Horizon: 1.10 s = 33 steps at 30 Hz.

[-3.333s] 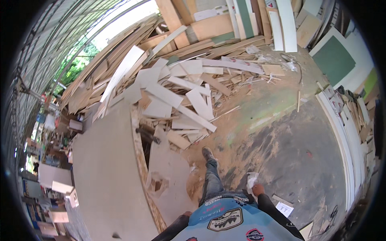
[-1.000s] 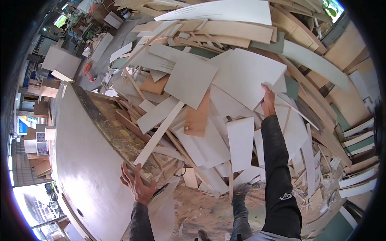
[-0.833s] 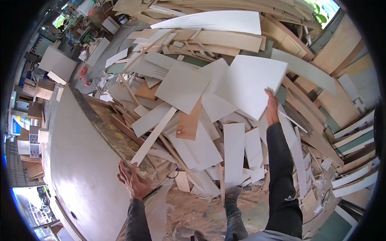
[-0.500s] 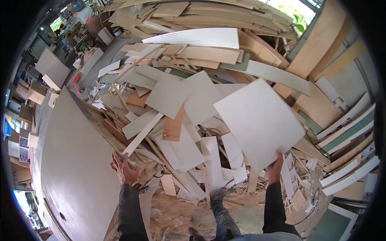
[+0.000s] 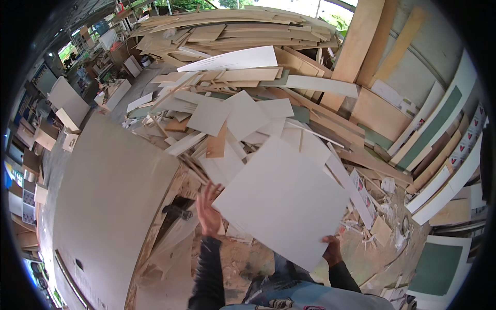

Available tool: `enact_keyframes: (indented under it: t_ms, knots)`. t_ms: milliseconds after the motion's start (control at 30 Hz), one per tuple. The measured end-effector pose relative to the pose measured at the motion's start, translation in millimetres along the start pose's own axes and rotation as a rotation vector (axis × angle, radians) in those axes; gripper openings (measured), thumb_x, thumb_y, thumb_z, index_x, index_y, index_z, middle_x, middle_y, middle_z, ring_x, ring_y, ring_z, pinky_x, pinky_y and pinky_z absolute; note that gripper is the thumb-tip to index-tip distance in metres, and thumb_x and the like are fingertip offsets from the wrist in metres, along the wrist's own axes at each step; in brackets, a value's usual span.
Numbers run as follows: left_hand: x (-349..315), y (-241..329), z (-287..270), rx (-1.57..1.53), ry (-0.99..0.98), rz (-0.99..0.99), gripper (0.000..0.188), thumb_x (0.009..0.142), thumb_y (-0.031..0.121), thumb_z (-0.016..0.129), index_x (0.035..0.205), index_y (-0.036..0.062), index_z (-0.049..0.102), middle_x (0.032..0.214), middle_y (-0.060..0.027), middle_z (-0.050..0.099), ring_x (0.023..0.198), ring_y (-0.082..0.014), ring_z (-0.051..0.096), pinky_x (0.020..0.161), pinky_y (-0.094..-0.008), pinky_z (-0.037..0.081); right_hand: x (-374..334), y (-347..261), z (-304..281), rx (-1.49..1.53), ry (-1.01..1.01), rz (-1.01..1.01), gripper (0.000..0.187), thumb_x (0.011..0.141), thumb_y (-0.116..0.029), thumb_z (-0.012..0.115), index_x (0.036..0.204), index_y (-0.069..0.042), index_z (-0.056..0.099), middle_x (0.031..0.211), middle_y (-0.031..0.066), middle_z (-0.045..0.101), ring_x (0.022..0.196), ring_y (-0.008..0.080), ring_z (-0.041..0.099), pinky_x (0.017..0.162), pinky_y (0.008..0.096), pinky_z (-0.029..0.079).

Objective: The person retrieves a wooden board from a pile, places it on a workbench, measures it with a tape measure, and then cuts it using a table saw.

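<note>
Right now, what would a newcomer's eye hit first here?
First, the large white panel in the centre, its lower right edge gripped by the right hand, with the left hand open at its left corner. Next, the jumbled heap of board offcuts just beyond it. Then the broad grey board along the left side.

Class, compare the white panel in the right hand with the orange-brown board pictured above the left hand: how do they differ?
The white panel is pale; the orange-brown board is darker. The panel is held in the right hand; the board lies in the heap, partly covered. The panel shows broad, the board narrow. Both are flat.
</note>
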<state>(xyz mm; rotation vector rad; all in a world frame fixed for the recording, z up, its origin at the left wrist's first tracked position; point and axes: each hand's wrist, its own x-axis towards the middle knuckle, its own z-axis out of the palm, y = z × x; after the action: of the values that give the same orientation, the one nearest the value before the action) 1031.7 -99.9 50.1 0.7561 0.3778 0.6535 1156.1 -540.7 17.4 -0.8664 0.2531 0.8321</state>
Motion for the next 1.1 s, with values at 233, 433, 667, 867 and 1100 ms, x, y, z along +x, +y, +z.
enact_keyframes:
  t_ms: [233,433,667,867,1100]
  knots:
    - [-279,72,-55,-0.263,0.474,0.150,0.071,0.106,0.050,0.040,0.157,0.0005,0.040,0.156,-0.0172,0.049,0.138,-0.0312,0.053,0.113,-0.0479,0.045,-69,108,43,-0.194,-0.137,0.249,0.034,0.087,-0.016,0.063,0.115,0.002,0.065,0.104,0.0115,0.072,0.089,0.0236,0.072,0.083,0.0368,0.060]
    - [-395,96,-130,-0.332,0.642,0.335,0.056,0.105,0.038,0.041,0.143,0.0001,0.057,0.141,-0.0134,0.063,0.130,-0.0301,0.059,0.112,-0.0469,0.047,-51,208,33,-0.454,-0.239,0.382,0.031,0.092,-0.017,0.068,0.119,-0.003,0.067,0.101,0.0055,0.071,0.091,0.0157,0.069,0.085,0.0326,0.056]
    - [-399,111,-184,-0.379,0.906,0.512,0.055,0.107,0.045,0.042,0.129,-0.0006,0.064,0.131,-0.0137,0.066,0.116,-0.0302,0.064,0.105,-0.0490,0.050,-24,238,124,-0.417,-0.377,0.378,0.024,0.088,-0.026,0.069,0.100,-0.005,0.069,0.098,0.0081,0.070,0.086,0.0192,0.068,0.081,0.0345,0.056]
    - [-304,162,-168,0.016,0.832,0.333,0.040,0.106,0.032,0.053,0.129,0.0005,0.061,0.126,-0.0174,0.069,0.117,-0.0339,0.065,0.099,-0.0442,0.052,2,251,192,-0.075,-0.099,0.146,0.013,0.089,-0.016,0.060,0.093,-0.006,0.065,0.092,0.0075,0.066,0.085,0.0234,0.067,0.081,0.0366,0.056]
    - [-92,195,-167,0.488,0.590,0.170,0.029,0.103,0.021,0.056,0.122,0.0023,0.066,0.110,-0.0106,0.073,0.098,-0.0240,0.071,0.088,-0.0379,0.052,176,237,129,0.209,0.034,-0.090,0.024,0.082,-0.015,0.060,0.103,-0.003,0.062,0.102,0.0079,0.066,0.099,0.0263,0.066,0.092,0.0411,0.054]
